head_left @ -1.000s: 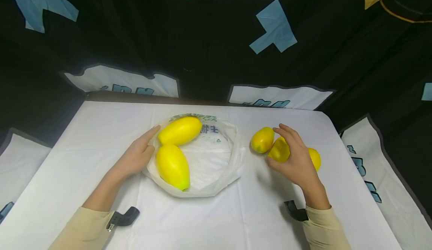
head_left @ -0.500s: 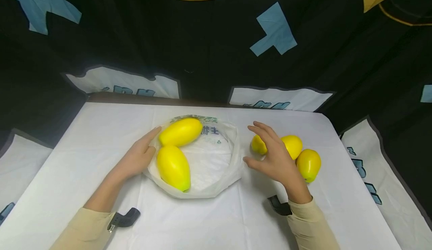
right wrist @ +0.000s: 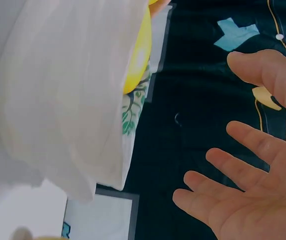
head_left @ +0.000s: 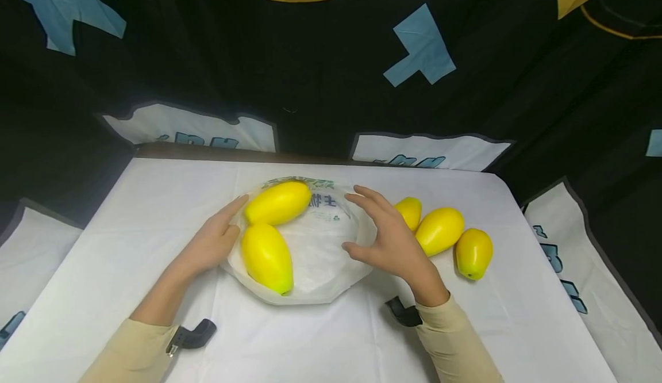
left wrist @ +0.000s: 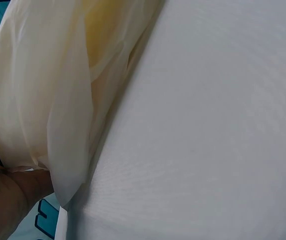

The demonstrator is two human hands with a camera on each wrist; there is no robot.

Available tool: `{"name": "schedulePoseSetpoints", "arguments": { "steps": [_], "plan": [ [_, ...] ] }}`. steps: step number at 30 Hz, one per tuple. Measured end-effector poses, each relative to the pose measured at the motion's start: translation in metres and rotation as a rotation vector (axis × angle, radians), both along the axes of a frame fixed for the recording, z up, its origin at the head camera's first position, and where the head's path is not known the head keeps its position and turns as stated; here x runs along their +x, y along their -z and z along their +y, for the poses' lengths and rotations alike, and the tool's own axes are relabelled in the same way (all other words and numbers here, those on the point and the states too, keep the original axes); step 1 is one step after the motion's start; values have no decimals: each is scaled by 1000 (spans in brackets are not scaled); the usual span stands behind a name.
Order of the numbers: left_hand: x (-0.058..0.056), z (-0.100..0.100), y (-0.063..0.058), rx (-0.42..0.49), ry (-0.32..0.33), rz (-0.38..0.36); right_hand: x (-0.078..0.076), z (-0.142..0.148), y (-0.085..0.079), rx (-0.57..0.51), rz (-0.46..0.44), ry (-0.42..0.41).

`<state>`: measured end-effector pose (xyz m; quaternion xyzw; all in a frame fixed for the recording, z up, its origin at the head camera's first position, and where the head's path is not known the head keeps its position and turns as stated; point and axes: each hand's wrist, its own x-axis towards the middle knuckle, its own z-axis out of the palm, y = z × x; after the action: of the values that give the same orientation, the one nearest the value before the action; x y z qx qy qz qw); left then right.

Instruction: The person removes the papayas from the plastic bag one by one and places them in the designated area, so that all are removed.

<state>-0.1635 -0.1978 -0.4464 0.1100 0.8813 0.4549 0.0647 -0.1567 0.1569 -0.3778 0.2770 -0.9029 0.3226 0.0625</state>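
A white plastic bag (head_left: 320,256) lies with its mouth spread in the middle of the table. Inside it are two oval yellow fruits, like papayas or mangoes: one at the back (head_left: 277,202), one in front (head_left: 266,259) with a greenish tip. My left hand (head_left: 212,239) holds the bag's left rim; in the left wrist view the thumb (left wrist: 33,185) goes behind the film. Over the bag's right rim hovers my right hand (head_left: 388,233), thumb and fingers apart, with nothing in it. The right wrist view shows its spread fingers (right wrist: 237,167) beside the bag.
Right of the bag lie three more yellow fruits: one (head_left: 410,210) partly behind my right hand, one in the middle (head_left: 441,230), one farthest right (head_left: 473,253). A white cloth covers the table (head_left: 289,343). A black curtain (head_left: 320,78) hangs behind the back edge.
My right hand has moved left, from over the loose fruits to the bag's right rim. The fruits it hid are now more visible. My left hand and the bagged fruits stay put.
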Motion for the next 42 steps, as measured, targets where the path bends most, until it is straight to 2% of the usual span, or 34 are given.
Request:
{"name": "schedulePoseSetpoints", "arguments": {
  "steps": [7, 12, 23, 33, 42],
  "plan": [
    [2, 1, -4, 8, 1, -2, -3, -17, -4, 14, 12, -47],
    [-1, 2, -1, -1, 2, 12, -5, -28, -4, 13, 34, -93],
    [1, 1, -2, 13, 3, 17, -5, -60, 1, 5, 16, -170],
    [2, 3, -3, 10, 3, 10, -2, -83, 8, 69, -76, -199],
    [0, 1, -1, 0, 5, 21, -3, -96, 18, 87, -99, -226]
  ]
}}
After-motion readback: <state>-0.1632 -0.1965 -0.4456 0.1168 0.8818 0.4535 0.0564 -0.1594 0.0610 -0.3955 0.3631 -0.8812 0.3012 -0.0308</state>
